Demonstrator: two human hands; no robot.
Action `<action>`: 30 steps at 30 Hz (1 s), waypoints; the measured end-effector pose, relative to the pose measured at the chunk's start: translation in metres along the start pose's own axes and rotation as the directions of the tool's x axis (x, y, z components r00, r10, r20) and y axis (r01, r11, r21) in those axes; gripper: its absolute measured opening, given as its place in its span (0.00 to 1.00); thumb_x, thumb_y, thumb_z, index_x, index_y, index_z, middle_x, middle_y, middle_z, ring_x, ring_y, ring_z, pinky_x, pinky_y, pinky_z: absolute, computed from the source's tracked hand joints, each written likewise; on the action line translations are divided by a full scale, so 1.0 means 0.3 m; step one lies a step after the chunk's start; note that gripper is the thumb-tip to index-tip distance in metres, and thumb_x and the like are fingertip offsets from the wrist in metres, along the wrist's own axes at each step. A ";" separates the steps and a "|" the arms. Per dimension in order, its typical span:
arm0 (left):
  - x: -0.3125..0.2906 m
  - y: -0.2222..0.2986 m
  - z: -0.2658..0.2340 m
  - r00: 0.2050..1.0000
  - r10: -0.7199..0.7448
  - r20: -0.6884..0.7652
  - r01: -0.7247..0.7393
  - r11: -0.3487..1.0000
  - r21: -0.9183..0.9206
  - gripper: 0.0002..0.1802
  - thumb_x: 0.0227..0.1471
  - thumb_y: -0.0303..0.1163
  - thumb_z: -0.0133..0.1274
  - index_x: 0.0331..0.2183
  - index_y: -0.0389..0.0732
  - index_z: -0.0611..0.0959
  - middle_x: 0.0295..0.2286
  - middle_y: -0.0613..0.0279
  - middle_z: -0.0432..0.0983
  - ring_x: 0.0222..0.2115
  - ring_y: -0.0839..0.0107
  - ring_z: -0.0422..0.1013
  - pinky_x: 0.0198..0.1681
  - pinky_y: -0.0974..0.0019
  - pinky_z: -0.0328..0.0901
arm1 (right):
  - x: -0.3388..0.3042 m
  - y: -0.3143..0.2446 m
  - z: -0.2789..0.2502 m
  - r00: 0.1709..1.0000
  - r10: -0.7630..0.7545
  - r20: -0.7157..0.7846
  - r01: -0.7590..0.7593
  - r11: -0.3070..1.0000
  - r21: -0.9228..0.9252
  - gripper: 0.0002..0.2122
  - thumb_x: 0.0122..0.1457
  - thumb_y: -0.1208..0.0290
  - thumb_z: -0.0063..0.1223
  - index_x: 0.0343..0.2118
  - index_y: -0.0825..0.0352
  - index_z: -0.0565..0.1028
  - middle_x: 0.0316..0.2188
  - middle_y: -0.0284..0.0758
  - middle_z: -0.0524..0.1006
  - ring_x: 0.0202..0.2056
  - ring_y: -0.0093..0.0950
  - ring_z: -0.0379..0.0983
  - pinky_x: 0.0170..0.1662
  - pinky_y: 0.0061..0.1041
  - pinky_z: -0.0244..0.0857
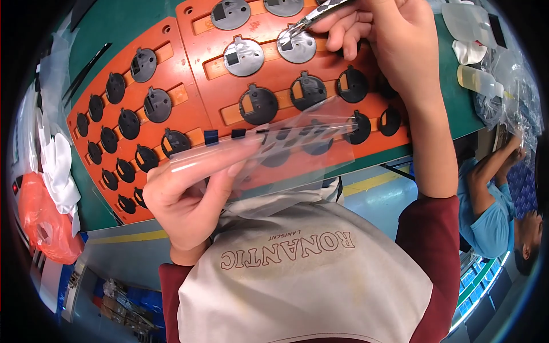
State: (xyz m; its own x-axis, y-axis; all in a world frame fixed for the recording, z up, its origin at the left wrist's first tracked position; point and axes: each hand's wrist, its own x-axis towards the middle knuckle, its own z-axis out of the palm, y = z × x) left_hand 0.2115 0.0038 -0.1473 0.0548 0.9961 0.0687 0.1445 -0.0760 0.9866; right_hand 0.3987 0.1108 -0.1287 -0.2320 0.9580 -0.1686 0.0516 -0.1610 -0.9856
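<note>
My left hand [191,186] pinches a clear plastic sheet [320,163] that bends and hangs over the near edge of an orange tray [193,80]. Small dark square pieces [211,137] sit along the sheet's upper edge. My right hand [400,48] is closed around patterned tweezers [326,11], their tips over a shiny grey disc [297,47]. A dark square shows on this disc beside the tips; whether they touch it I cannot tell. Another grey disc [243,56] to its left also bears a dark square. Nearer black discs [258,104] have rectangular cutouts showing orange.
The tray lies on a green table [137,26]. At the right stand plastic bottles [476,80] and crumpled clear film [509,63]. White cloth [60,171] and a red plastic bag [46,220] lie at the left. A co-worker in blue [486,211] is at the far right.
</note>
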 end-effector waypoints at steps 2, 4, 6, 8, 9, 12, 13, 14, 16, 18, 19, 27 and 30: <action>-0.003 0.000 0.003 1.000 0.010 -0.010 -0.010 1.000 -0.003 0.07 0.33 0.15 0.46 0.23 0.29 0.76 0.23 0.52 0.72 0.25 0.68 0.70 0.29 0.73 0.64 | -0.006 0.001 -0.006 1.000 0.013 -0.026 -0.014 1.000 -0.012 0.15 0.53 0.67 0.33 0.20 0.76 0.65 0.12 0.44 0.69 0.10 0.24 0.65 0.10 0.13 0.58; -0.007 0.003 0.005 0.999 -0.031 -0.027 0.031 1.000 -0.005 0.07 0.34 0.15 0.46 0.23 0.30 0.76 0.23 0.53 0.72 0.25 0.69 0.70 0.29 0.74 0.64 | -0.014 0.012 -0.024 0.997 0.004 -0.080 0.007 0.991 0.132 0.14 0.54 0.67 0.33 0.20 0.75 0.64 0.12 0.43 0.69 0.10 0.23 0.65 0.10 0.13 0.57; -0.008 0.007 0.008 0.998 -0.053 -0.028 0.052 0.999 -0.007 0.07 0.34 0.15 0.46 0.23 0.30 0.76 0.23 0.53 0.72 0.25 0.69 0.70 0.29 0.74 0.64 | -0.014 0.009 -0.022 0.996 0.000 -0.092 0.010 0.994 0.107 0.14 0.54 0.67 0.33 0.20 0.75 0.64 0.12 0.43 0.69 0.10 0.23 0.65 0.10 0.12 0.57; -0.009 0.007 0.011 0.997 -0.074 -0.031 0.074 0.997 -0.009 0.07 0.34 0.16 0.46 0.23 0.30 0.76 0.23 0.53 0.72 0.25 0.69 0.70 0.29 0.74 0.63 | -0.012 0.009 -0.018 0.995 -0.003 -0.103 0.012 0.996 0.083 0.14 0.54 0.67 0.32 0.20 0.75 0.64 0.12 0.43 0.69 0.09 0.23 0.65 0.10 0.12 0.57; -0.009 0.006 0.012 0.997 -0.070 -0.033 0.070 0.997 -0.011 0.07 0.34 0.16 0.47 0.23 0.30 0.76 0.23 0.53 0.72 0.25 0.69 0.70 0.29 0.74 0.63 | -0.012 0.009 -0.016 0.997 0.001 -0.078 0.004 0.997 0.071 0.15 0.54 0.67 0.32 0.20 0.74 0.64 0.13 0.43 0.69 0.10 0.23 0.65 0.10 0.12 0.57; -0.011 0.006 0.014 0.996 -0.075 -0.037 0.075 0.997 -0.015 0.07 0.34 0.16 0.47 0.23 0.30 0.76 0.23 0.53 0.72 0.25 0.70 0.70 0.29 0.74 0.63 | -0.015 0.009 -0.017 0.997 0.016 -0.076 -0.011 0.997 0.070 0.15 0.54 0.66 0.32 0.20 0.75 0.64 0.13 0.44 0.69 0.10 0.23 0.65 0.10 0.12 0.57; -0.011 0.006 0.015 0.996 -0.086 -0.040 0.085 0.996 -0.017 0.07 0.34 0.16 0.47 0.23 0.30 0.76 0.23 0.53 0.72 0.25 0.70 0.70 0.29 0.74 0.63 | -0.017 0.010 -0.018 0.995 0.027 -0.098 -0.019 0.996 0.082 0.15 0.54 0.66 0.32 0.20 0.75 0.64 0.13 0.44 0.69 0.10 0.23 0.65 0.10 0.13 0.57; -0.012 0.005 0.015 0.996 -0.085 -0.040 0.084 0.996 -0.017 0.07 0.34 0.16 0.47 0.23 0.30 0.76 0.23 0.53 0.72 0.25 0.70 0.70 0.29 0.74 0.63 | -0.016 0.012 -0.021 0.995 0.026 -0.098 -0.018 0.996 0.082 0.15 0.54 0.66 0.32 0.20 0.75 0.64 0.13 0.44 0.69 0.10 0.23 0.65 0.10 0.13 0.57; -0.010 0.003 0.015 0.998 -0.046 -0.037 0.046 0.999 -0.005 0.07 0.34 0.16 0.47 0.23 0.30 0.76 0.23 0.53 0.72 0.25 0.70 0.70 0.29 0.74 0.63 | -0.015 0.017 -0.032 0.997 -0.028 -0.075 0.033 0.996 0.077 0.16 0.54 0.66 0.32 0.21 0.76 0.64 0.13 0.44 0.69 0.10 0.24 0.65 0.11 0.13 0.58; -0.006 0.000 0.010 1.000 -0.005 -0.020 0.005 1.000 0.018 0.07 0.34 0.16 0.47 0.23 0.30 0.76 0.23 0.53 0.72 0.25 0.70 0.70 0.29 0.74 0.63 | -0.016 0.004 -0.017 0.998 -0.008 -0.068 0.012 0.998 0.067 0.16 0.54 0.66 0.32 0.21 0.76 0.65 0.13 0.44 0.69 0.10 0.23 0.65 0.11 0.13 0.59; -0.005 -0.002 0.009 0.999 0.036 -0.002 -0.035 0.999 0.040 0.07 0.34 0.16 0.47 0.23 0.30 0.76 0.23 0.53 0.72 0.25 0.69 0.70 0.29 0.74 0.64 | -0.016 0.001 -0.011 0.998 0.013 -0.060 -0.009 0.998 0.057 0.15 0.54 0.67 0.33 0.21 0.76 0.65 0.13 0.44 0.69 0.10 0.23 0.65 0.12 0.13 0.59; -0.015 0.021 0.006 0.988 -0.154 -0.030 0.151 0.984 -0.095 0.07 0.35 0.15 0.46 0.25 0.28 0.75 0.26 0.51 0.71 0.26 0.70 0.70 0.27 0.75 0.64 | -0.016 0.009 -0.024 0.998 -0.042 0.036 0.042 0.999 0.009 0.15 0.54 0.67 0.34 0.22 0.77 0.65 0.14 0.44 0.69 0.12 0.24 0.67 0.14 0.13 0.60; -0.020 0.022 -0.005 0.983 -0.176 -0.048 0.163 0.964 -0.208 0.09 0.37 0.15 0.45 0.27 0.28 0.73 0.28 0.50 0.70 0.25 0.69 0.70 0.25 0.76 0.65 | -0.021 -0.005 -0.028 0.998 -0.017 0.052 0.014 0.998 0.064 0.16 0.54 0.66 0.32 0.23 0.77 0.65 0.15 0.44 0.70 0.13 0.25 0.67 0.14 0.13 0.61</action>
State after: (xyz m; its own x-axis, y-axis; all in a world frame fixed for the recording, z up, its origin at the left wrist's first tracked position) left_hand 0.2106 -0.0026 -0.1410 -0.0190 0.9949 -0.0993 -0.0572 0.0980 0.9935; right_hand 0.4083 0.1071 -0.1259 -0.2833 0.9469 -0.1520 -0.0137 -0.1625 -0.9866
